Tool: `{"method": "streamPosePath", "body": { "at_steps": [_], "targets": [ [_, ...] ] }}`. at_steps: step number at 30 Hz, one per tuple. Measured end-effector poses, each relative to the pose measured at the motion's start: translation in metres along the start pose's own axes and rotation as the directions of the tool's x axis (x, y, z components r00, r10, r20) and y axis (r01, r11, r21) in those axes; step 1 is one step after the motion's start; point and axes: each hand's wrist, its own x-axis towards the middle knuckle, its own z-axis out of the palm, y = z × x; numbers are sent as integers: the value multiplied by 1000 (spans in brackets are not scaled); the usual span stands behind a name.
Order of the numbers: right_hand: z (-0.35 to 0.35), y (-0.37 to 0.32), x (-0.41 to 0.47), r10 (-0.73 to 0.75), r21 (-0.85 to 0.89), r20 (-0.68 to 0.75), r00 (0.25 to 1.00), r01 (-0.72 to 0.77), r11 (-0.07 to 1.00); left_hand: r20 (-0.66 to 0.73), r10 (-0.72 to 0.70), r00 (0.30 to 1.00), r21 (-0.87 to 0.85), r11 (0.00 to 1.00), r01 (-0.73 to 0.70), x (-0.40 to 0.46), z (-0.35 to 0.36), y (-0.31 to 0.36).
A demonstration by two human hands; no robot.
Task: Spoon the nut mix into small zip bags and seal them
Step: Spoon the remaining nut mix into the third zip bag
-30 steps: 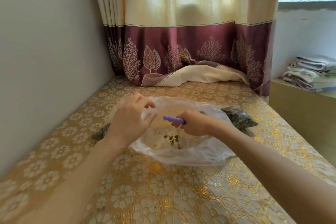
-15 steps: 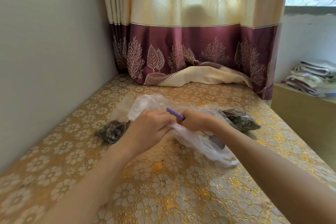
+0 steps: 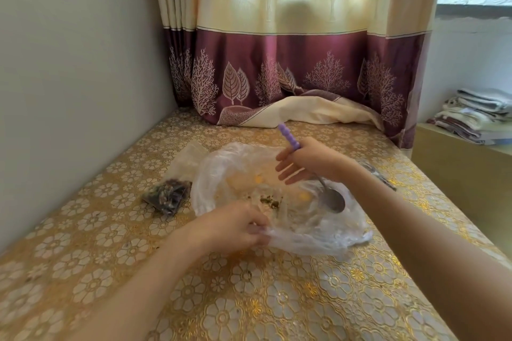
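The left hand (image 3: 235,225) now pinches the big bag (image 3: 279,202) open again, while the right hand (image 3: 307,160), fingers half spread, lowers the spoon (image 3: 331,199) toward the last nut mix (image 3: 270,199).

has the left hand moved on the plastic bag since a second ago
Yes. The left hand went from the big bag's far rim to its near edge, away from the curtain.

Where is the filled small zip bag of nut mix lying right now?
In the head view, the filled zip bag lies on the floral tablecloth left of centre, just left of the large clear plastic bag and beyond the left hand.
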Motion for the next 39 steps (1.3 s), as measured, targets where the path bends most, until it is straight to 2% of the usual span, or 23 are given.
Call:
{"method": "streamPosePath", "body": {
  "at_steps": [3,6,8,10,14,18,23,27,31,35,37,39],
  "targets": [
    [-9,-8,-2,-34,259,-106,994,60,964,27,18,999,-37,999,-17,-1,4,-1],
    [-9,-8,-3,-3,522,-187,982,102,847,24,36,999,31,999,-36,-1,8,0],
    [-5,0,-2,38,633,-212,976,108,767,15,28,999,58,998,-29,-1,11,2],
    [0,10,0,75,659,-250,965,113,744,-10,12,1000,35,999,-11,-1,13,3],
    [10,27,3,93,438,-400,912,101,893,26,-32,999,95,995,29,-4,16,1],
    [15,32,6,-29,200,-507,862,150,968,41,-78,996,191,979,69,-8,13,2],
    [13,29,6,-187,-26,-521,833,203,979,100,-147,984,251,961,119,-7,9,6],
    [14,26,6,-218,-93,-504,836,198,976,77,-153,985,233,964,132,-5,10,8],
    [13,25,0,-265,-176,-539,800,201,964,11,-57,998,243,969,52,-3,15,11],
    [8,26,-6,-325,-289,-587,741,183,940,56,30,998,237,971,-43,2,23,18],
    [0,23,-7,-282,-283,-586,760,135,950,82,11,997,235,972,-30,5,27,17],
    [-10,18,-7,-185,-289,-523,832,30,957,79,-2,997,233,972,-17,7,28,15]
  ]
}}
